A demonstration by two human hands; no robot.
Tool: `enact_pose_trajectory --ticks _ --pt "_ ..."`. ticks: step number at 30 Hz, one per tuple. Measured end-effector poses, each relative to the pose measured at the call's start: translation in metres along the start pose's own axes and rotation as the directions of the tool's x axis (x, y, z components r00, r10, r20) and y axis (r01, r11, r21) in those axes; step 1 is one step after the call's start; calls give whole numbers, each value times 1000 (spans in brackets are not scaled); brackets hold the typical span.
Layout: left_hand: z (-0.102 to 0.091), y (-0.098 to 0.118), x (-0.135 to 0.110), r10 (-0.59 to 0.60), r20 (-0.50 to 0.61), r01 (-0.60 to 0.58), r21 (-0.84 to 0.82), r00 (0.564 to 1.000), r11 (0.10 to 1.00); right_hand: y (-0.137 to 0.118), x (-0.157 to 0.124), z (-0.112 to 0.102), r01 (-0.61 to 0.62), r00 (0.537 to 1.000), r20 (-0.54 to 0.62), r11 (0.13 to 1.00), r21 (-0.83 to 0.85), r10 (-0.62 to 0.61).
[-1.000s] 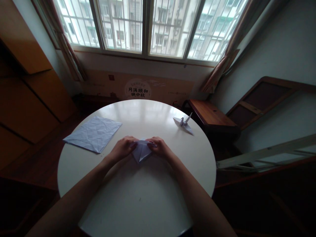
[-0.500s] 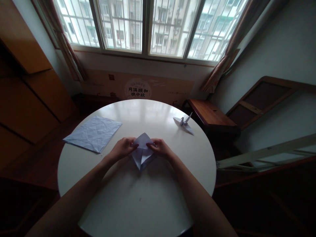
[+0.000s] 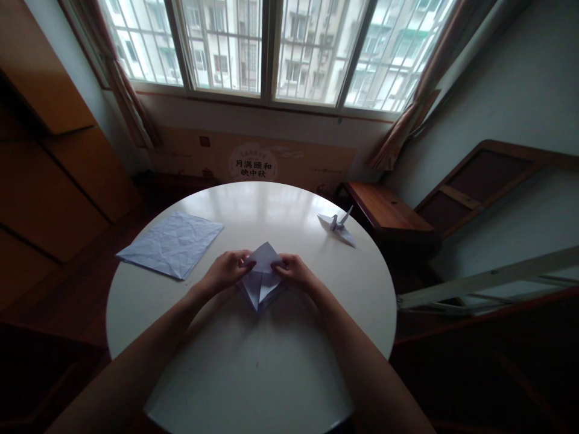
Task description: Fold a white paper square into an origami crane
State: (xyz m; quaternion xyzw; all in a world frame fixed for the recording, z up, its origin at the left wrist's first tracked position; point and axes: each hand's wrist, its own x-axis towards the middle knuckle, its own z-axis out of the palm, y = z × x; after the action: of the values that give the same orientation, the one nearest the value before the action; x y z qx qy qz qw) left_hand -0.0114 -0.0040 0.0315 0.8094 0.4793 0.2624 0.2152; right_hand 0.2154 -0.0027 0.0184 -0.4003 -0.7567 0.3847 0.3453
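My left hand (image 3: 225,272), right hand (image 3: 295,271) pinched pale-lilac folded paper diamond (image 3: 262,280), flap raised toward 12 o'clock, mid-fold; creased pale square sheet (image 3: 170,244) at 10, small white paper crane (image 3: 337,228) at 2.

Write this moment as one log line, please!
left hand: pinching folded paper | right hand: pinching same paper | place: middle of white table | nearby: creased sheet, paper crane

left hand (image 3: 225,272): bare, joined to a bare left forearm (image 3: 151,345)
right hand (image 3: 296,272): bare, joined to a bare right forearm (image 3: 355,352)
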Motion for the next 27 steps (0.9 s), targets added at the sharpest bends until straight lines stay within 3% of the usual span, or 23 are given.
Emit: enact_pose_trajectory --ticks 3,6,9,14,20,27 --pt "1 -1 3 47 -146 -58 -70 988 996 1 2 1 -40 997 -63 999 -22 38" --pt "-1 1 4 115 -322 -146 -73 940 987 0 3 1 -103 982 -168 992 -70 90" --pt "-4 5 0 201 -378 -226 -21 904 974 -4 4 0 -151 958 -262 981 -123 115" --pt "-7 15 -7 383 -233 -381 56 894 923 -9 4 0 -179 945 -305 966 -186 116" --pt "-2 23 -8 474 -76 -468 85 877 880 -14 3 0 -245 935 -309 948 -202 175" --pt "1 26 -7 525 -31 -525 -9 851 851 -7 4 -4 -347 879 -418 908 -235 227"
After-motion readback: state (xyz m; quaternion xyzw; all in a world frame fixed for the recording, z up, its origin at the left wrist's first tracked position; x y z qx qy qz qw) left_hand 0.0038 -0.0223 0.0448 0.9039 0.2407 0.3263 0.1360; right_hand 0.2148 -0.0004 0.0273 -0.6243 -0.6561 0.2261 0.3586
